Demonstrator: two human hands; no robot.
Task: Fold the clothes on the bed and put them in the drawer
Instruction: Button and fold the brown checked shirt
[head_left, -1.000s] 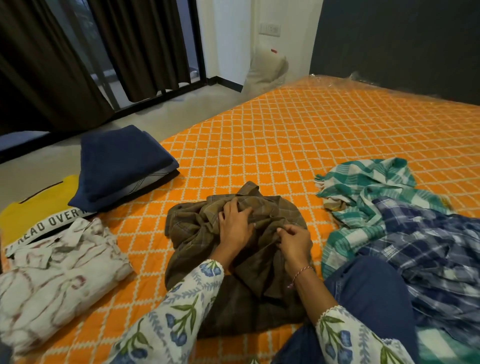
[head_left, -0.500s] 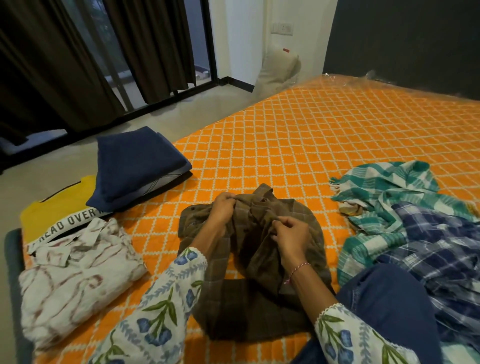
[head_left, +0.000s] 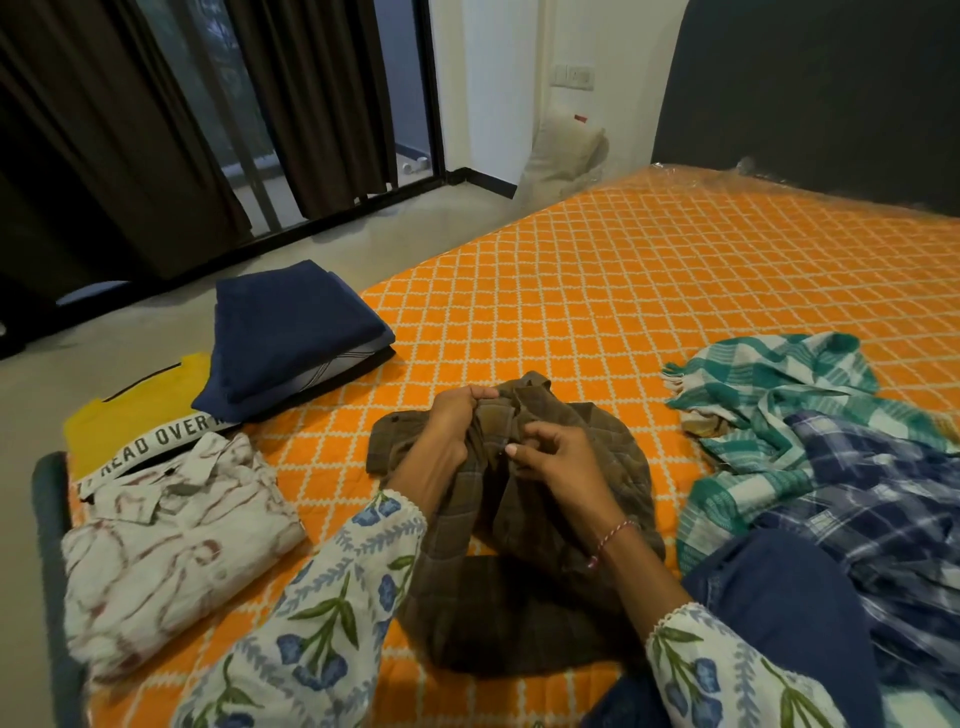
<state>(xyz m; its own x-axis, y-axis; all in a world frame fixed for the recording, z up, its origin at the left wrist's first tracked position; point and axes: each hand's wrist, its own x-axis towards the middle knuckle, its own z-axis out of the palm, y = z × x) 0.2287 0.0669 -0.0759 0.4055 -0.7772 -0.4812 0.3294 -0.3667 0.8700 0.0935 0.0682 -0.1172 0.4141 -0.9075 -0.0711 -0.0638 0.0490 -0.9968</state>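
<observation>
Orange bed (head_left: 597, 291): brown shirt (head_left: 566, 519) between both hands.

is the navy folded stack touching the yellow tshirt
Touching: the head view shows the navy folded stack lying over the yellow t-shirt's right edge, covering its printed band.

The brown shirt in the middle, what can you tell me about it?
The brown checked cloth shirt looks soft, with faint lighter lines crossing it. It lies crumpled, not yet folded, on the orange diamond-patterned bed cover, between the folded clothes and the loose ones. The left hand grips its bunched top edge, and the right hand pinches the fabric nearby. Its lower part spreads towards the person.
</observation>
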